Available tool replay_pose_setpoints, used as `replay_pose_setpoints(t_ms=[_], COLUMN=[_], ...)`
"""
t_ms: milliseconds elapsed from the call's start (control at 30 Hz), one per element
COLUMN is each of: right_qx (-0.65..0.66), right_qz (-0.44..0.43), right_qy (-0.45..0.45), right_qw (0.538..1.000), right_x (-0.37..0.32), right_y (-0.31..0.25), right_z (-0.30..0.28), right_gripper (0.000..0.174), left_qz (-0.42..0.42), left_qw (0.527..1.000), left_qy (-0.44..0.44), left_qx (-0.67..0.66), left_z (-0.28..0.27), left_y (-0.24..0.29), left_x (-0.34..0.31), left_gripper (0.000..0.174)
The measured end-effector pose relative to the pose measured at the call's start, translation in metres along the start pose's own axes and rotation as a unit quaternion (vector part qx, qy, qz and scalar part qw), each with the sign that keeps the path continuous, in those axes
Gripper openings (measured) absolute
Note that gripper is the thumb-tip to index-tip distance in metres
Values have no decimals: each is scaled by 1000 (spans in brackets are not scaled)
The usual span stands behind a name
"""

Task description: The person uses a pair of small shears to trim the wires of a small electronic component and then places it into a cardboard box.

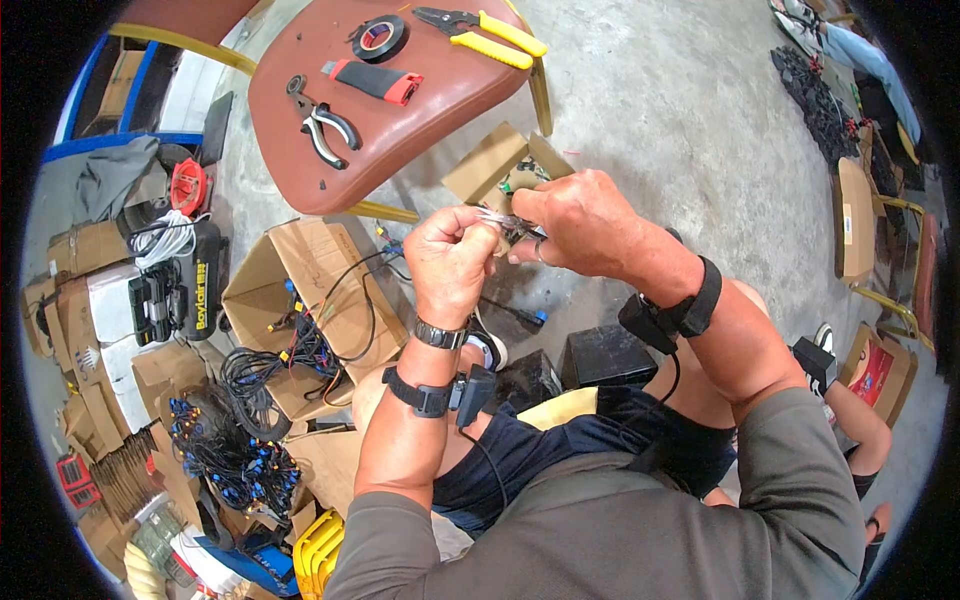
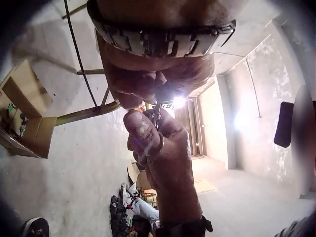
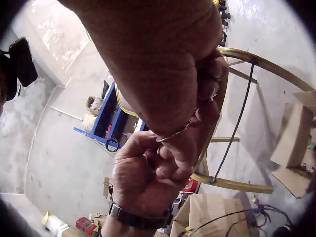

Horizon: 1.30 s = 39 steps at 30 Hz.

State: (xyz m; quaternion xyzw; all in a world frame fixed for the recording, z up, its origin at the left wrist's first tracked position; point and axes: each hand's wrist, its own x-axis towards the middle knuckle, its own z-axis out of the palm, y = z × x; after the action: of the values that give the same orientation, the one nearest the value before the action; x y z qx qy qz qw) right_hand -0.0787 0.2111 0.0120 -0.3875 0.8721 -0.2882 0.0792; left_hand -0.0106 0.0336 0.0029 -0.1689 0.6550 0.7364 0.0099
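In the head view my left hand (image 1: 452, 255) and right hand (image 1: 590, 225) meet in front of the body, fingertips close together. Between them is a small silvery metal piece (image 1: 492, 216) with thin tips and a darker part beside the right fingers; I cannot tell its kind. The left thumb and forefinger pinch its left end, and the right fingers curl round the other side. From the left wrist, the right hand (image 2: 165, 153) shows with its thumb against the piece. The right wrist view shows the left hand (image 3: 148, 173) with fingers curled; the piece is mostly hidden there.
On a brown chair (image 1: 420, 120) lie white-and-black-handled pliers (image 1: 322, 130), a black-and-red tool (image 1: 375, 82), a black tape roll (image 1: 380, 38) and yellow-handled pliers (image 1: 490, 36). A small open carton (image 1: 475, 175) sits beyond the hands. Cables (image 1: 285, 365) spill from a larger carton (image 1: 335, 260) at left.
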Motion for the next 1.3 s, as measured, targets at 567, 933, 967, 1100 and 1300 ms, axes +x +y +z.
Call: replay_pose_setpoints(t_ms=[567, 933, 967, 1100, 1300], right_qx=[9, 35, 38, 46, 54], right_qz=[39, 68, 66, 59, 57], right_qy=[-10, -35, -34, -33, -25], right_qw=[999, 996, 996, 997, 997], right_x=[-13, -18, -18, -17, -15], right_y=[11, 14, 13, 15, 15], right_z=[15, 12, 11, 11, 13], right_gripper=[33, 37, 38, 42, 44], left_qz=[-24, -53, -53, -46, -34], left_qw=[1000, 998, 998, 998, 999], left_qy=[-17, -26, -26, -33, -26], left_qx=[-8, -29, -31, -24, 14], left_z=[6, 10, 10, 9, 10], left_y=[-11, -17, -16, -15, -10], left_x=[1, 6, 5, 7, 6], left_gripper=[4, 6, 6, 6, 7])
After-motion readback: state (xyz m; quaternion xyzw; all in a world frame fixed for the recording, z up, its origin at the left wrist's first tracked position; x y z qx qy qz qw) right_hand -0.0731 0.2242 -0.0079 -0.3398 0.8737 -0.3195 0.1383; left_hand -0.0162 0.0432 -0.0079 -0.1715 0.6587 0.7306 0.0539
